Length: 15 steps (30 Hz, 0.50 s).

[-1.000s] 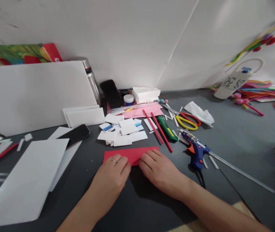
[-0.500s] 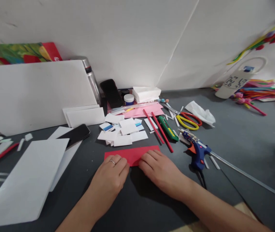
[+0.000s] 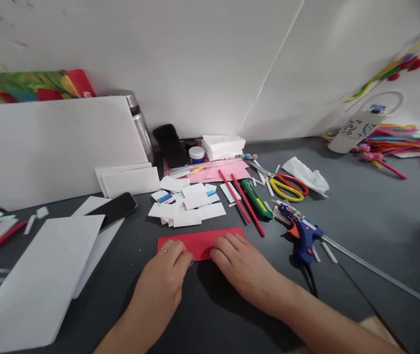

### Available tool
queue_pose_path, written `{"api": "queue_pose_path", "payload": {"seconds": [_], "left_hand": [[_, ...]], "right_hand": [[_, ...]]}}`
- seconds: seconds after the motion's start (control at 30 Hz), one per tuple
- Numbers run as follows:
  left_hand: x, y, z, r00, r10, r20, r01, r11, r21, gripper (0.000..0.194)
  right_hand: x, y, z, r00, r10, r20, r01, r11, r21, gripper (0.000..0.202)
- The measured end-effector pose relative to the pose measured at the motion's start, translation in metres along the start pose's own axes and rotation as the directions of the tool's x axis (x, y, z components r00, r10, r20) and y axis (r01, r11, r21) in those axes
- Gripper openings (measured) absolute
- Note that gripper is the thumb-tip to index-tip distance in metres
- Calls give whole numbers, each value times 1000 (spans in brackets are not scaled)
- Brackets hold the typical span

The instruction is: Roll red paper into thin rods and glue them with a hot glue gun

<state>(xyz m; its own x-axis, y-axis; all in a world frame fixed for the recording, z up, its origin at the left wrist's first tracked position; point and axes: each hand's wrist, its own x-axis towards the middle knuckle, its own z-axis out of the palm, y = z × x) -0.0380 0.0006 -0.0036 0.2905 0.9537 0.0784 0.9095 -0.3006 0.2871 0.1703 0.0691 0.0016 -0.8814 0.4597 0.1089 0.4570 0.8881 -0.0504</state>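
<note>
A red strip of paper (image 3: 199, 242) lies on the dark table in front of me. My left hand (image 3: 171, 268) is closed on its near left edge, fingers curled and a ring showing on one of them. On the near right part, my right hand (image 3: 235, 256) also has its fingers bent over the paper; both thumbs are hidden. Just beyond the strip is a pile of small white cards (image 3: 191, 206), a few with blue bands. Two thin red sticks (image 3: 247, 204) and a green utility knife (image 3: 257, 199) lie to the right of the pile.
To the right are a blue glue gun (image 3: 304, 241) with a long clear glue stick, and scissors (image 3: 287, 189). White boards (image 3: 44, 275) and a black phone (image 3: 116, 209) lie left. Behind stand a steel flask (image 3: 141, 128), a small jar (image 3: 196, 155) and a white bottle (image 3: 355, 129).
My left hand has shifted slightly left along the near edge of the red paper. The right hand stays at nearly the same place; the view has tilted a little.
</note>
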Motion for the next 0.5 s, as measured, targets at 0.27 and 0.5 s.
{"api": "queue_pose_path", "payload": {"seconds": [0.27, 0.5], "left_hand": [[3, -3, -2, 1000, 13, -26, -16, 994, -110, 30], [4, -1, -3, 997, -5, -78, -9, 984, -181, 29]], "right_hand": [[0, 0, -2, 1000, 18, 25, -19, 999, 43, 15], [-1, -2, -3, 999, 24, 35, -26, 998, 52, 14]]}}
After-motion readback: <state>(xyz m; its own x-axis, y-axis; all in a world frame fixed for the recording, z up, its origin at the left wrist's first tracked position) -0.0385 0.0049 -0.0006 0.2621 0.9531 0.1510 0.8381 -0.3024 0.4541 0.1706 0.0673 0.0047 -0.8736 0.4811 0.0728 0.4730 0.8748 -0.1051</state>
